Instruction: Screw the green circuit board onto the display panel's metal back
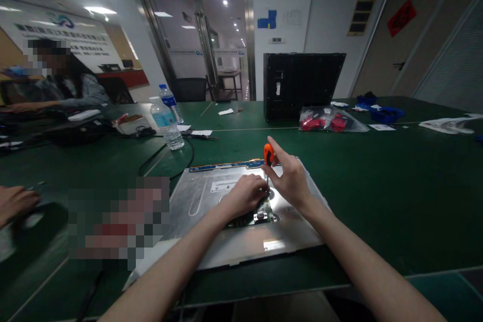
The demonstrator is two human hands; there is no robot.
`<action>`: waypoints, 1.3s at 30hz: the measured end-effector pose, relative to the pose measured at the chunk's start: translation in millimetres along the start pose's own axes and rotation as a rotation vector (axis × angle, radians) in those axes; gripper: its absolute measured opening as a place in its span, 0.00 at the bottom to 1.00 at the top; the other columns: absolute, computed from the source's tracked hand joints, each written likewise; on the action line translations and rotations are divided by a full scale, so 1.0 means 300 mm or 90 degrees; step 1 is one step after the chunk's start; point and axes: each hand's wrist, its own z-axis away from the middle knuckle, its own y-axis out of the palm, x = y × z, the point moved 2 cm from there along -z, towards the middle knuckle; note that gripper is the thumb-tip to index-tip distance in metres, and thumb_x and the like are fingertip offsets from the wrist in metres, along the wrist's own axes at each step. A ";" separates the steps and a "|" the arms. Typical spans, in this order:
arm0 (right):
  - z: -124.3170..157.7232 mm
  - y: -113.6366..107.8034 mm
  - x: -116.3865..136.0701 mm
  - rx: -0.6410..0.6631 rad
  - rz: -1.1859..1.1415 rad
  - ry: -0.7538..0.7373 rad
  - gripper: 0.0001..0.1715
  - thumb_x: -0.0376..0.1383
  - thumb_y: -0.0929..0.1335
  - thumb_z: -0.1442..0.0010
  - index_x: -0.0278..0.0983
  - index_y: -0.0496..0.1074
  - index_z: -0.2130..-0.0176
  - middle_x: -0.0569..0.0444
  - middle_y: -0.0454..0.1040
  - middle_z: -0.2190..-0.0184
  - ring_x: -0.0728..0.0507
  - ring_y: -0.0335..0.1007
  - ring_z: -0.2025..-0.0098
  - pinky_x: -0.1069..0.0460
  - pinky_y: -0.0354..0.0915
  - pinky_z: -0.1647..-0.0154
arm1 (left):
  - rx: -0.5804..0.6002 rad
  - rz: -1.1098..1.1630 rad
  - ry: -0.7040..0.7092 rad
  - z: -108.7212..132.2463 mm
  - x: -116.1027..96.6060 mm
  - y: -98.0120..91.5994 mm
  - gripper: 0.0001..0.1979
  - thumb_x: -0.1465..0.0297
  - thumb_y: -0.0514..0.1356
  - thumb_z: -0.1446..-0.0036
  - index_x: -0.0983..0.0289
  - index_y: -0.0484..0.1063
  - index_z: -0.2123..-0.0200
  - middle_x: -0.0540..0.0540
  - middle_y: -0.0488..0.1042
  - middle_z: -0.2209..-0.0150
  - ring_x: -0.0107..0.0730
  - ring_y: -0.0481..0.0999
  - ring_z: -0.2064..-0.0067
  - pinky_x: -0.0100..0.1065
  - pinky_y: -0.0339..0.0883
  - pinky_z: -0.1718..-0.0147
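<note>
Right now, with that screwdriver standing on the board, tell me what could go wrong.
1. The right hand holds the screwdriver upright, mostly near its orange top, so the tip could slip off and gouge the circuit board or the metal panel beneath it.
2. The left hand rests right beside the tip, so a slip could jab its fingers.

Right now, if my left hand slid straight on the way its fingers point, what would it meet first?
Your left hand would likely meet the shaft of the orange-handled screwdriver almost at once, with your right hand just behind it; depth is unclear.
</note>
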 end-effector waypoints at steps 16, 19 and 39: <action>-0.001 -0.006 0.012 0.008 -0.016 0.008 0.32 0.34 0.65 0.38 0.35 0.57 0.36 0.49 0.76 0.64 0.42 0.71 0.66 0.47 0.67 0.63 | -0.006 -0.011 -0.011 -0.011 0.021 0.020 0.06 0.76 0.59 0.42 0.64 0.77 0.64 0.57 0.79 0.63 0.40 0.77 0.59 0.36 0.67 0.58; -0.002 -0.004 0.010 0.011 -0.018 0.005 0.32 0.33 0.65 0.38 0.35 0.57 0.36 0.50 0.75 0.65 0.42 0.70 0.67 0.47 0.67 0.63 | -0.005 -0.010 -0.012 -0.011 0.019 0.018 0.07 0.76 0.59 0.42 0.64 0.77 0.64 0.58 0.79 0.63 0.40 0.77 0.59 0.36 0.67 0.58; 0.006 0.003 -0.012 -0.013 -0.010 0.048 0.30 0.34 0.67 0.40 0.37 0.59 0.40 0.51 0.74 0.65 0.43 0.69 0.69 0.48 0.66 0.66 | -0.003 -0.026 -0.008 -0.004 -0.002 -0.003 0.07 0.78 0.59 0.42 0.65 0.78 0.65 0.57 0.79 0.65 0.38 0.77 0.62 0.34 0.66 0.61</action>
